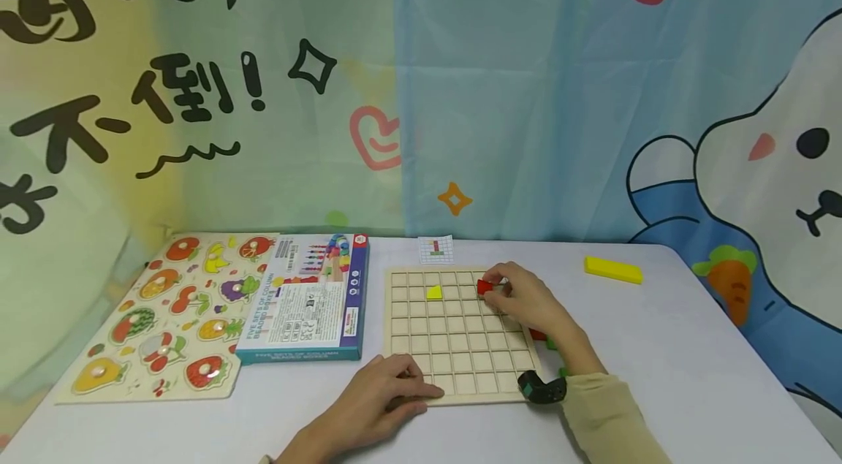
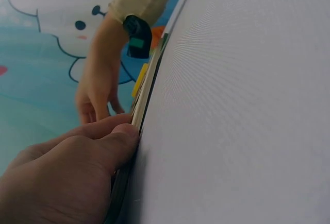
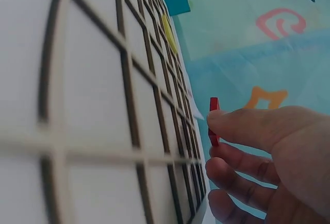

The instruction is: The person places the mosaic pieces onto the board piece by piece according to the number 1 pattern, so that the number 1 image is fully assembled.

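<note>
My right hand (image 1: 529, 299) pinches a small flat red tile (image 1: 483, 287) between thumb and fingers, over the far right part of a wooden grid board (image 1: 464, 362). In the right wrist view the red tile (image 3: 214, 126) stands on edge at the fingertips, its face seen nearly side-on. A yellow tile (image 1: 434, 292) lies in a square near the board's far side. At the near edge, left of the middle, my left hand (image 1: 378, 402) holds the board, its thumb against the front rim and a finger on top.
Red pieces (image 1: 538, 335) and green pieces (image 1: 551, 344) lie beside the board, partly hidden by the right forearm. A small printed pattern card (image 1: 447, 240) is behind the board. To the left are a box (image 1: 309, 303) and a fruit puzzle board (image 1: 167, 376). A yellow bar (image 1: 612, 270) lies far right.
</note>
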Demonstrator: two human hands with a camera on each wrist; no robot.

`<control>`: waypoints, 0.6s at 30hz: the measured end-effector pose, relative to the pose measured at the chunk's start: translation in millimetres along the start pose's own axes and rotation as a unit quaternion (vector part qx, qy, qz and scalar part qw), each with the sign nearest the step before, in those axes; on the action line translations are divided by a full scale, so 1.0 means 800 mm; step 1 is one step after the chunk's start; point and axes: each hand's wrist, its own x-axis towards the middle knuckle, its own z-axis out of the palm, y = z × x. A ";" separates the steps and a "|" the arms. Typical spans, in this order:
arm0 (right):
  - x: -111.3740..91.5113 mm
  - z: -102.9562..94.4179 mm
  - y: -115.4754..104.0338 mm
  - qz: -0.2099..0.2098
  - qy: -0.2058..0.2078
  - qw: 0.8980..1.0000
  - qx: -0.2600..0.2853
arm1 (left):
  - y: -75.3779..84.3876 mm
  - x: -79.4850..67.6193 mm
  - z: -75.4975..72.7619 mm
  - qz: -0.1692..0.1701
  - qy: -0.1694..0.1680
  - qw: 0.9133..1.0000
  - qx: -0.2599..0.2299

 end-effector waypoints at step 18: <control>0.024 0.027 -0.027 -0.017 -0.035 0.999 -0.005 | 0.000 -0.001 0.003 -0.050 -0.017 0.999 -0.010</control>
